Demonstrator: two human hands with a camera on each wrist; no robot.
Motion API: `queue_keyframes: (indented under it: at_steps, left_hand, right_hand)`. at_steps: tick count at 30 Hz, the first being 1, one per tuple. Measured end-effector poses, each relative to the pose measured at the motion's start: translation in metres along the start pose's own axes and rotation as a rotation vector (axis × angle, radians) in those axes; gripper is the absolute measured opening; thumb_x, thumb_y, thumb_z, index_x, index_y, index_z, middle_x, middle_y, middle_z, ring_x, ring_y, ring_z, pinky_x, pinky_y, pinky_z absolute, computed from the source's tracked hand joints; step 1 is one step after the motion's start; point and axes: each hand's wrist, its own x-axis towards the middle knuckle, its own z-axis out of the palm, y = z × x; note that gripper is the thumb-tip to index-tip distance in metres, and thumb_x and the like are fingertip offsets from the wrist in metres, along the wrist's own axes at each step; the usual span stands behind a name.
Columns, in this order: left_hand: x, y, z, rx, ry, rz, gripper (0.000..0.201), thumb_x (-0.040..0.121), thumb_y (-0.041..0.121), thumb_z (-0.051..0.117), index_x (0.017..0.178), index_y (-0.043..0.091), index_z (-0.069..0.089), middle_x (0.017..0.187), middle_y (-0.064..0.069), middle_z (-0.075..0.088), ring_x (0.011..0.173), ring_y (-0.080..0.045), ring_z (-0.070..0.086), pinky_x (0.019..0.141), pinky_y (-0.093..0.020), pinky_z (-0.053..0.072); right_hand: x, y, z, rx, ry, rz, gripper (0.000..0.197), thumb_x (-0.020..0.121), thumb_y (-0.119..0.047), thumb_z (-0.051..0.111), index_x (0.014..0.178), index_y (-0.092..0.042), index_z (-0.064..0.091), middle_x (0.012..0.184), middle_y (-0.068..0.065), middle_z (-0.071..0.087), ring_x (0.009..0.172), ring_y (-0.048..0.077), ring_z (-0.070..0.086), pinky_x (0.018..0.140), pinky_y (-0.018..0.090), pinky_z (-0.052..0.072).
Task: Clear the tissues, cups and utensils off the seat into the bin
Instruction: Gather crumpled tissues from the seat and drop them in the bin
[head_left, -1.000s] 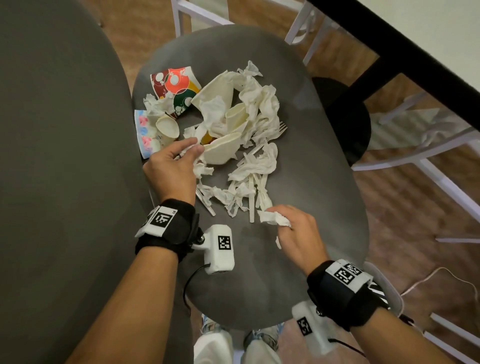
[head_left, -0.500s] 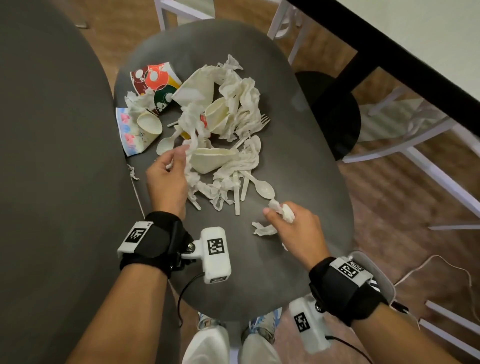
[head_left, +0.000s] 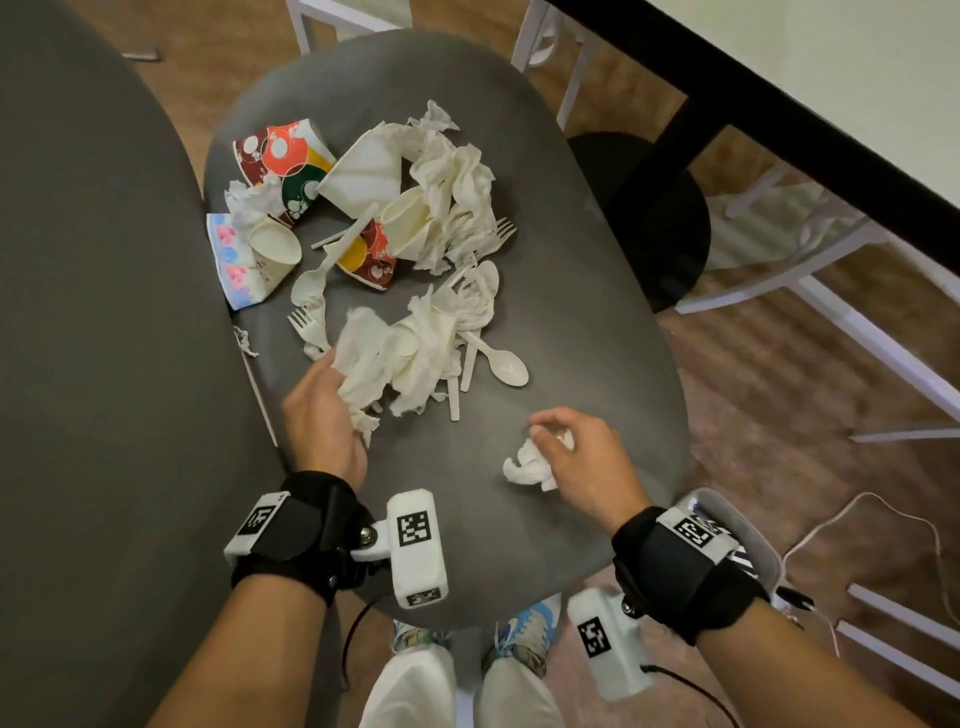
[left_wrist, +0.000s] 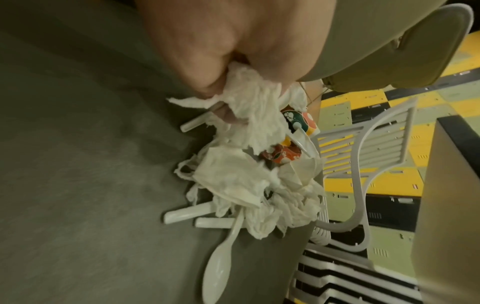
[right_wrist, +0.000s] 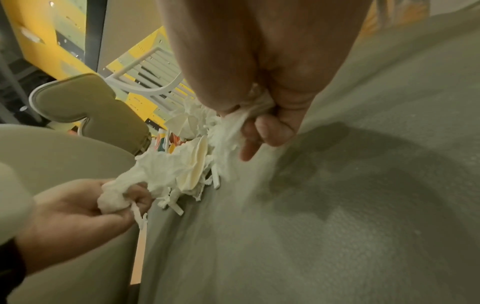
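While both hands work the near edge, grey seat (head_left: 571, 312) fills mid-frame w/ litter piled upper centre. Tissue heap (head_left: 457, 192) tops it, printed cups (head_left: 280, 156) at upper left, plastic utensils scattered below. Left hand (head_left: 322, 415) grips a tissue clump (head_left: 384, 358) at centre, fingers curled round it. Right hand (head_left: 582, 457) pinches a small tissue wad (head_left: 524, 467), lower right of centre. White spoon (head_left: 501, 364) lies between clump & wad. Bin: can't tell.
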Motion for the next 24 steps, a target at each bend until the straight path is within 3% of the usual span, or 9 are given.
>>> queue_keyframes:
  at_steps: [2,5,7,9,13,17,19,21,24]
  left_hand:
    - [-0.008,-0.003,-0.001,0.014,0.076,0.022,0.029,0.082,-0.003,0.052,0.081,0.014,0.075,0.083,-0.006,0.072,0.082,-0.023,0.068,0.069,-0.030,0.055]
    - [-0.020,-0.006,-0.004,-0.003,0.128,0.004,0.028,0.081,0.021,0.067,0.054,0.018,0.068,0.066,0.003,0.067,0.069,-0.020,0.066,0.062,-0.031,0.052]
    - [-0.029,-0.009,-0.005,0.048,0.080,0.007,0.029,0.075,0.038,0.078,0.057,0.019,0.064,0.071,-0.001,0.065,0.071,-0.020,0.063,0.068,-0.034,0.052]
    - [-0.041,-0.013,-0.003,0.092,0.025,0.014,0.037,0.075,0.032,0.081,0.059,0.017,0.052,0.067,-0.003,0.061,0.065,-0.017,0.060,0.064,-0.031,0.055]
    - [-0.068,-0.030,0.008,0.129,-0.096,-0.058,0.029,0.079,0.004,0.074,0.068,0.019,0.052,0.082,-0.002,0.067,0.075,-0.015,0.067,0.062,-0.026,0.058]
    - [-0.099,-0.048,0.028,0.201,-0.228,-0.091,0.018,0.090,0.005,0.062,0.079,0.016,0.053,0.079,-0.002,0.059,0.055,-0.007,0.060,0.048,-0.016,0.050]
    - [-0.117,-0.057,0.042,0.238,-0.339,-0.145,0.007,0.094,0.012,0.057,0.096,0.016,0.062,0.080,-0.001,0.063,0.046,-0.004,0.051,0.039,-0.012,0.040]
    - [-0.134,-0.071,0.056,0.335,-0.446,-0.187,0.017,0.097,0.025,0.053,0.108,0.018,0.065,0.068,0.000,0.055,0.040,-0.002,0.037,0.036,-0.011,0.030]
    - [-0.161,-0.095,0.081,0.600,-0.627,-0.236,0.047,0.093,0.056,0.044,0.096,0.018,0.070,0.055,0.006,0.033,0.042,-0.006,0.027,0.039,-0.018,0.021]
  right_hand:
    - [-0.003,0.004,-0.002,0.049,-0.012,-0.010,0.016,0.091,-0.027,0.060,0.080,-0.023,0.070,0.079,-0.009,0.069,0.075,-0.001,0.058,0.062,0.006,0.037]
    - [-0.010,0.009,-0.006,0.093,0.020,-0.012,0.043,0.088,-0.044,0.061,0.062,-0.011,0.060,0.054,0.003,0.052,0.051,0.006,0.044,0.054,0.023,0.035]
    - [-0.017,0.014,-0.011,0.073,0.071,0.005,0.057,0.084,-0.054,0.061,0.055,-0.007,0.048,0.051,0.006,0.038,0.051,0.011,0.035,0.052,0.028,0.028]
    - [-0.025,0.021,-0.016,0.063,0.131,0.032,0.059,0.080,-0.055,0.065,0.050,-0.012,0.039,0.049,-0.003,0.031,0.050,0.009,0.032,0.050,0.025,0.024]
    - [-0.045,0.041,-0.027,0.286,0.153,0.094,0.054,0.077,-0.045,0.074,0.054,-0.012,0.038,0.049,0.011,0.051,0.038,0.013,0.040,0.043,0.025,0.032]
    - [-0.065,0.066,-0.041,0.468,0.206,0.183,0.044,0.079,-0.032,0.075,0.059,-0.013,0.041,0.052,0.014,0.052,0.032,0.014,0.042,0.034,0.019,0.029]
    - [-0.074,0.082,-0.048,0.345,0.269,0.125,0.040,0.084,-0.037,0.069,0.061,-0.012,0.048,0.058,0.005,0.053,0.049,0.013,0.049,0.047,0.022,0.039]
    - [-0.084,0.103,-0.055,0.235,0.320,0.109,0.044,0.089,-0.045,0.058,0.063,-0.011,0.053,0.060,-0.001,0.055,0.062,0.015,0.052,0.063,0.029,0.041]
    - [-0.101,0.129,-0.066,0.178,0.401,0.177,0.056,0.095,-0.051,0.044,0.056,-0.010,0.038,0.051,0.001,0.041,0.055,0.016,0.041,0.057,0.032,0.032]
